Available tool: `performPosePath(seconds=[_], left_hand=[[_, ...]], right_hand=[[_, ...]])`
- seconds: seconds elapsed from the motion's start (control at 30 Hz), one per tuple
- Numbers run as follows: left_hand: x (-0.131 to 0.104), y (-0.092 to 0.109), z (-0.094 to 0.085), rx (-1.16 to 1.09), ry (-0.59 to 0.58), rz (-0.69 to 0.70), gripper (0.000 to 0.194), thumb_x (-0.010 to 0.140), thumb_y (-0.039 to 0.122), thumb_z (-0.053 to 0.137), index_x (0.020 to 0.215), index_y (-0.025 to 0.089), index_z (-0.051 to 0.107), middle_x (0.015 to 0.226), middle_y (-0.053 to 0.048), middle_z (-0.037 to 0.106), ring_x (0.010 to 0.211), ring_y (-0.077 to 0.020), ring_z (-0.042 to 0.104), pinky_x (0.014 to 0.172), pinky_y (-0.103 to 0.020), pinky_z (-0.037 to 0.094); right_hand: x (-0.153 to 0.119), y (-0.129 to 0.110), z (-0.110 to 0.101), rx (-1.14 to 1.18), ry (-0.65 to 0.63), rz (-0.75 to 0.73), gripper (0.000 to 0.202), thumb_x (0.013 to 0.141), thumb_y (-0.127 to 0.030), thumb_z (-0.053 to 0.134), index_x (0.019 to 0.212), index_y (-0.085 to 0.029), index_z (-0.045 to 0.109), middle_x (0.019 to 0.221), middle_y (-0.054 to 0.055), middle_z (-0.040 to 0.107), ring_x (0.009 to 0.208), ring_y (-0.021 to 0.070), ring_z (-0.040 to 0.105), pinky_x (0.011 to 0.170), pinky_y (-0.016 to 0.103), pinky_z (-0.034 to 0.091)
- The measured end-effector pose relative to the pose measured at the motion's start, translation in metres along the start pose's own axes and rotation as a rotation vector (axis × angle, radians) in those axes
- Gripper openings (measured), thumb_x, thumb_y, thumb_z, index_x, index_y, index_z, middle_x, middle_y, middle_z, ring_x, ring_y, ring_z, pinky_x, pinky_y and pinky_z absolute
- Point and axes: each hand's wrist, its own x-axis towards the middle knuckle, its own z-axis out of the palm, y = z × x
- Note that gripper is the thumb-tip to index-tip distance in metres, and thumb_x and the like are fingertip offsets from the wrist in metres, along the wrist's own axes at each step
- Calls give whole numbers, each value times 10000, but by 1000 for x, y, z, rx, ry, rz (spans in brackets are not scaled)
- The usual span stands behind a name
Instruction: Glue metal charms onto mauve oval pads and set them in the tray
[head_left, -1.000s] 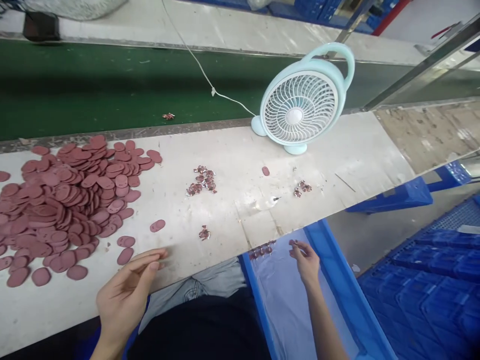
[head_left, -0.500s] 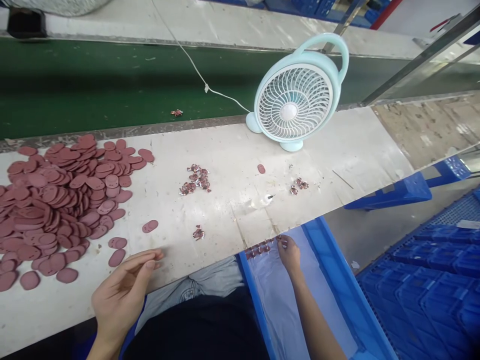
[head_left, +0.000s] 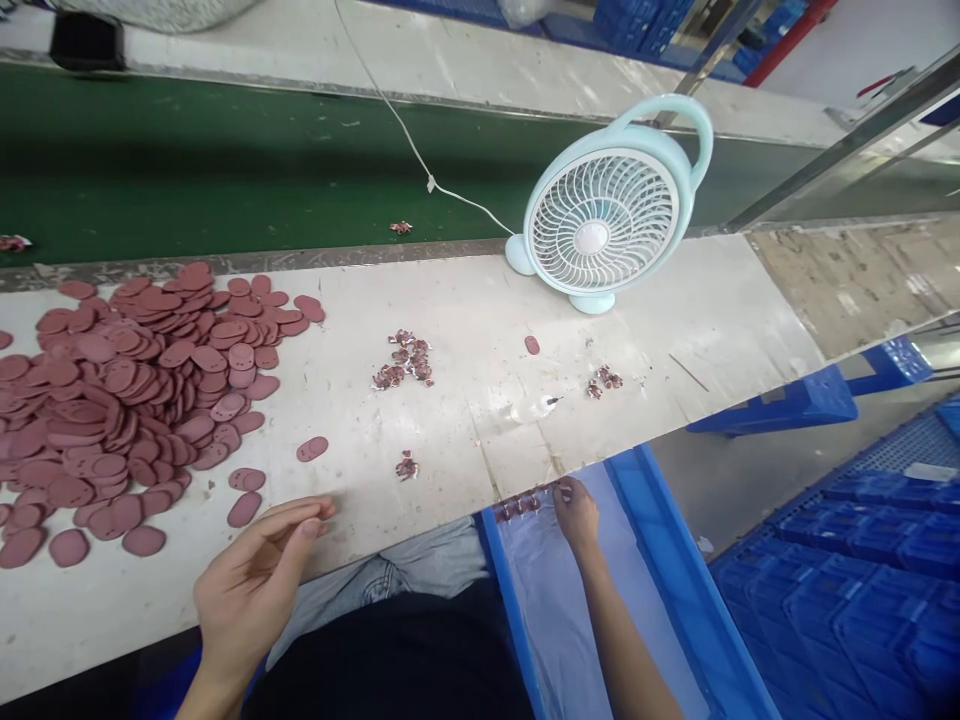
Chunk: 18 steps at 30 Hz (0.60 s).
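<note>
My left hand (head_left: 251,580) hovers over the table's near edge, thumb apart from its fairly straight fingers, with nothing visible between them. Near it are a pair of touching dull-red oval discs (head_left: 313,448) and a large heap of such discs (head_left: 127,390). My right hand (head_left: 577,515) reaches into a blue crate (head_left: 656,540) lined with translucent film. Its fingertips pinch a small dark red-brown piece (head_left: 563,489), partly hidden, at the end of a row of similar small pieces (head_left: 517,507) along the crate's far end.
On the white table lie a cluster of small red-brown and white pieces (head_left: 405,360), a smaller cluster (head_left: 604,381), a single disc (head_left: 532,345) and a clear, dark-tipped bottle (head_left: 532,408). A light-blue fan (head_left: 592,235) stands behind. Blue crates (head_left: 847,590) are stacked at right.
The view has shifted slightly, so the table's contents appear a little further right. Both hands keep nearly the same pose, the right still at the end of the row in the crate.
</note>
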Motion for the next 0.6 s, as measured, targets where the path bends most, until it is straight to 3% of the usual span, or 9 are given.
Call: performPosePath(seconds=[0.43, 0.53, 0.6], left_hand=[[0, -6, -5, -17, -22, 19, 104, 862, 231, 735, 963, 225, 758, 980, -37, 766, 876, -188, 732, 854, -294, 623], [0, -8, -5, -28, -25, 19, 108, 866, 222, 729, 971, 221, 757, 979, -43, 765, 878, -191, 731, 885, -324, 622], [0, -9, -6, -25, -26, 15, 107, 874, 220, 719, 974, 219, 755, 992, -51, 766, 890, -195, 732, 909, -345, 617]], right_hand=[[0, -16, -4, 35, 31, 15, 262, 977, -366, 642, 1129, -153, 658, 1071, 56, 692, 894, 183, 683, 812, 386, 591], [-4, -34, -20, 89, 113, 28, 262, 969, -372, 651, 1103, -147, 658, 1047, 51, 696, 867, 174, 684, 795, 374, 589], [-15, -54, -42, 148, 222, 24, 273, 958, -395, 652, 1080, -150, 655, 1011, 63, 706, 857, 195, 693, 770, 376, 587]])
